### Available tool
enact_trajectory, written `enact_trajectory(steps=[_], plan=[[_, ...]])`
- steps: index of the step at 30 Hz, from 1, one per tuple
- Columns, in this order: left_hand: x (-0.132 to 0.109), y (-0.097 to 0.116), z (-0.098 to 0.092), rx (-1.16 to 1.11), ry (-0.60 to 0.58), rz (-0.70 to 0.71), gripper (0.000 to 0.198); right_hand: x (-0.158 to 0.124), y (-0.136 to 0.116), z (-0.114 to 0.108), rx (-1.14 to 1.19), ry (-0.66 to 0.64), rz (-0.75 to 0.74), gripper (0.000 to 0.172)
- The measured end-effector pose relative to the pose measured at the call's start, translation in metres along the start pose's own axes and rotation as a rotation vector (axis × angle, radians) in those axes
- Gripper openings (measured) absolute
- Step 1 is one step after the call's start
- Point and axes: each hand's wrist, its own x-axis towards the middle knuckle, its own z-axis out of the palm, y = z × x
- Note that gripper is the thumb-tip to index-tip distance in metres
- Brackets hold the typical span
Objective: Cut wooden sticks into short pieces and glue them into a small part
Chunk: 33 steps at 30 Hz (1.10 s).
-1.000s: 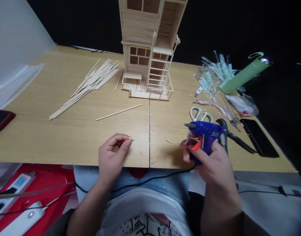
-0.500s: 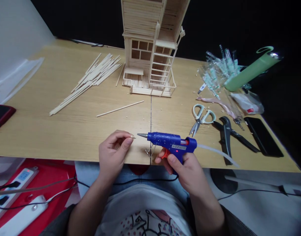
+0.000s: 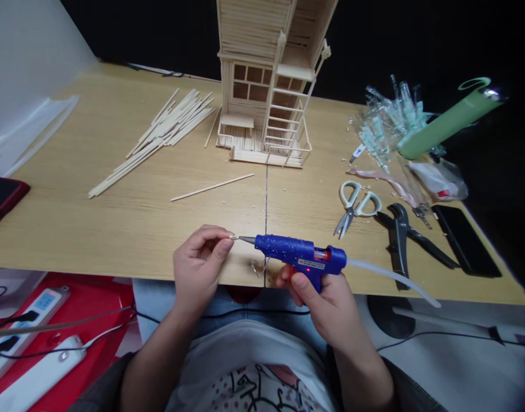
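My left hand point(image 3: 201, 268) pinches a tiny wooden piece point(image 3: 232, 236) between thumb and forefinger at the table's near edge. My right hand point(image 3: 320, 298) grips a blue hot glue gun point(image 3: 300, 258) by its handle, a finger on the orange trigger. The gun's metal nozzle point(image 3: 246, 240) points left and touches the small piece. A clear glue stick point(image 3: 391, 276) juts out of the gun's back. A tall model house point(image 3: 268, 80) of wooden sticks stands at the far middle of the table.
A pile of wooden sticks point(image 3: 159, 137) lies far left, a single stick point(image 3: 213, 187) nearer. To the right lie scissors point(image 3: 355, 205), black pliers point(image 3: 399, 234), a phone point(image 3: 466, 240), a bundle of glue sticks point(image 3: 385, 123) and a green roll point(image 3: 449, 120). Power strips point(image 3: 28, 320) lie on the floor at left.
My right hand brought the glue gun from the right side over to the left, turning its nozzle leftward until it met the piece. My left hand stayed put.
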Motion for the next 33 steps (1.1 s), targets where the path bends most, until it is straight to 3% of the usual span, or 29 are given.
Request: enact_trajectory(steps=[12,33], plan=[[-0.0007,0.0033,-0.0015,0.007,0.001,0.005,0.005,-0.0011,-0.0054,-0.0016,-0.036,-0.018,-0.013,0.03],[0.0004,0.0038,-0.0001,0.021,0.012,-0.01,0.003,0.0003,-0.0097,-0.0005,-0.076,-0.015,-0.027,0.038]])
